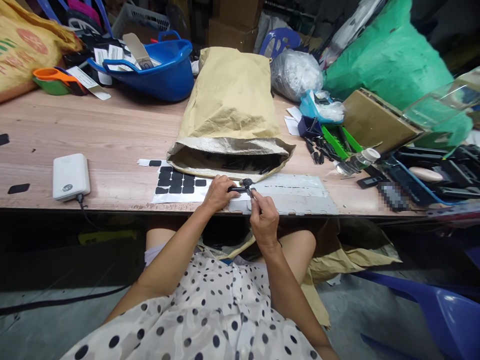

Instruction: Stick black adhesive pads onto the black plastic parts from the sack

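Observation:
My left hand pinches a small black rod-shaped part near the table's front edge. Closed fingers of my right hand hold a thin dark piece with a round head, which meets the black rod. Whether the two are one joined item I cannot tell. Beneath both hands lies a flat grey board. Left of it is a white sheet of black rounded stickers. Just beyond my hands, a tan woven sack lies with its mouth towards me, dark pieces inside.
A white power bank with a cable stands at left. Behind it is a blue basin of cards. To the right are a green tray, a small bottle and a blue-edged tray of black parts.

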Motion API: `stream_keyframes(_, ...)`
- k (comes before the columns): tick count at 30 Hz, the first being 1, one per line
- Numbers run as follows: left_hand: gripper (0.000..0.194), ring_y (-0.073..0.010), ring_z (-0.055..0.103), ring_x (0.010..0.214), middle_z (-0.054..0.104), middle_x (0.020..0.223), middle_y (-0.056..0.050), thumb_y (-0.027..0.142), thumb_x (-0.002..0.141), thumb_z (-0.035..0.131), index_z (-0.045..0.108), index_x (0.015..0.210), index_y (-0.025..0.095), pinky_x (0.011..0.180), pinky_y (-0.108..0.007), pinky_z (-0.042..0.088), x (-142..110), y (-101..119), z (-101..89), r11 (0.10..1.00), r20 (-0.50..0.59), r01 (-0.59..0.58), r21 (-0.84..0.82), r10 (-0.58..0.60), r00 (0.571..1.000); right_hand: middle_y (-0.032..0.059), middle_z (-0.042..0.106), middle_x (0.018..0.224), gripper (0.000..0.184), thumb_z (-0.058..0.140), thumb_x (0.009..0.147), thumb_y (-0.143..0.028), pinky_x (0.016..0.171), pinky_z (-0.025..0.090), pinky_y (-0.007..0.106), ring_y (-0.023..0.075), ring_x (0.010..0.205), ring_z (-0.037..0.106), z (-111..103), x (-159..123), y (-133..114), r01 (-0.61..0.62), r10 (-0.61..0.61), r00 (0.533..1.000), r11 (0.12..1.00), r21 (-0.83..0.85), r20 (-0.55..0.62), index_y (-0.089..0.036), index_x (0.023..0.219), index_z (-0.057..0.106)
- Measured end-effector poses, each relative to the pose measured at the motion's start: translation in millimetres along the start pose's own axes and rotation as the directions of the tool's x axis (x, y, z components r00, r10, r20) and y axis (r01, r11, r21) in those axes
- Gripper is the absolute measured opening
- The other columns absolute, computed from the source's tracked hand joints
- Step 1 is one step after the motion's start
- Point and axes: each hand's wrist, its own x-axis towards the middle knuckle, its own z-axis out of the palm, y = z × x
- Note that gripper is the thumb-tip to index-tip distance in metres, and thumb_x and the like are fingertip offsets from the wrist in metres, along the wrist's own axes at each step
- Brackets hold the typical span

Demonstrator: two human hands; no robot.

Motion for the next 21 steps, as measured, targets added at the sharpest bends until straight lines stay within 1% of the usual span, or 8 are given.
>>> stream_keyframes(3, 0.015, -0.0245, 0.055, 0.095, 0.064, 0.087, -0.003, 0.031, 0.077, 0.081, 0.075, 0.088, 0.023, 0.087, -0.040, 0.046, 0, -2, 0.5, 1.000, -0.003, 0.017, -0.007, -0.017, 1.000, 0.0071, 0.067, 0.090, 0.035, 0.043, 0.101, -0.026, 0.079, 0.052, 0.029, 0.0185, 0.085, 0.063, 3, -1, -3, 0.009, -0.008, 0.999, 1.000, -0.008, 0.051, -0.022, 0.118, 0.073)
stream_keyframes(6, 0.018, -0.0238, 0.055, 0.092, 0.065, 0.088, -0.003, 0.031, 0.076, 0.082, 0.072, 0.088, 0.023, 0.086, -0.040, 0.046, -1, -3, 1.0, 1.000, -0.029, 0.008, -0.020, -0.008, 1.000, 0.0062, 0.066, 0.089, 0.034, 0.044, 0.100, -0.025, 0.078, 0.051, 0.028, 0.0184, 0.083, 0.063, 6, -3, -2, 0.012, -0.009, 0.995, 1.000, -0.029, 0.098, -0.023, 0.118, 0.073)
stream_keyframes(10, 0.027, -0.0243, 0.056, 0.094, 0.067, 0.092, -0.003, 0.030, 0.071, 0.085, 0.070, 0.093, 0.023, 0.087, -0.040, 0.047, -2, -2, 0.4, 1.000, -0.047, -0.004, -0.017, 0.004, 0.999, 0.0065, 0.066, 0.092, 0.033, 0.043, 0.100, -0.027, 0.078, 0.049, 0.027, 0.0185, 0.085, 0.063, 5, 3, 6, -0.017, 0.021, 0.999, 0.997, -0.075, 0.050, -0.022, 0.117, 0.072)
stream_keyframes(12, 0.023, -0.0246, 0.056, 0.094, 0.066, 0.091, -0.003, 0.029, 0.072, 0.083, 0.070, 0.089, 0.022, 0.088, -0.040, 0.047, -2, -1, -0.1, 1.000, -0.043, -0.007, -0.010, 0.006, 0.999, 0.0067, 0.066, 0.094, 0.032, 0.045, 0.100, -0.028, 0.076, 0.048, 0.028, 0.0190, 0.085, 0.062, 3, 9, 12, -0.051, 0.053, 0.998, 0.993, -0.111, 0.018, -0.022, 0.115, 0.072)
stream_keyframes(14, 0.014, -0.0242, 0.057, 0.093, 0.065, 0.088, -0.003, 0.026, 0.074, 0.079, 0.069, 0.083, 0.022, 0.088, -0.039, 0.048, -3, 0, -0.6, 1.000, -0.051, -0.005, -0.019, 0.004, 0.999, 0.0067, 0.065, 0.094, 0.030, 0.047, 0.098, -0.027, 0.075, 0.046, 0.029, 0.0198, 0.085, 0.060, 3, 15, 19, -0.092, 0.094, 0.996, 0.983, -0.158, 0.008, -0.022, 0.113, 0.073)
stream_keyframes(17, 0.004, -0.0216, 0.058, 0.088, 0.065, 0.086, -0.002, 0.024, 0.079, 0.071, 0.068, 0.079, 0.021, 0.083, -0.036, 0.049, -4, 0, -2.6, 0.996, -0.128, 0.026, -0.089, -0.037, 0.991, 0.0072, 0.063, 0.091, 0.027, 0.051, 0.095, -0.024, 0.075, 0.043, 0.031, 0.0218, 0.085, 0.056, 7, 21, 29, -0.144, 0.154, 0.988, 0.960, -0.240, 0.021, -0.022, 0.108, 0.074)
stream_keyframes(18, 0.005, -0.0204, 0.058, 0.086, 0.064, 0.086, -0.002, 0.025, 0.081, 0.068, 0.067, 0.078, 0.021, 0.081, -0.035, 0.049, -5, 0, -3.7, 0.991, -0.165, 0.047, -0.125, -0.067, 0.984, 0.0073, 0.062, 0.090, 0.026, 0.052, 0.094, -0.023, 0.075, 0.042, 0.031, 0.0224, 0.085, 0.054, 9, 22, 31, -0.154, 0.167, 0.986, 0.952, -0.265, 0.026, -0.022, 0.106, 0.075)
stream_keyframes(21, 0.020, -0.0179, 0.058, 0.079, 0.063, 0.082, -0.002, 0.029, 0.090, 0.056, 0.063, 0.073, 0.021, 0.075, -0.032, 0.048, -7, 1, -7.8, 0.972, -0.251, 0.099, -0.215, -0.153, 0.956, 0.0070, 0.061, 0.088, 0.024, 0.055, 0.091, -0.021, 0.073, 0.038, 0.032, 0.0231, 0.084, 0.050, 14, 21, 34, -0.150, 0.167, 0.986, 0.939, -0.311, 0.028, -0.023, 0.103, 0.075)
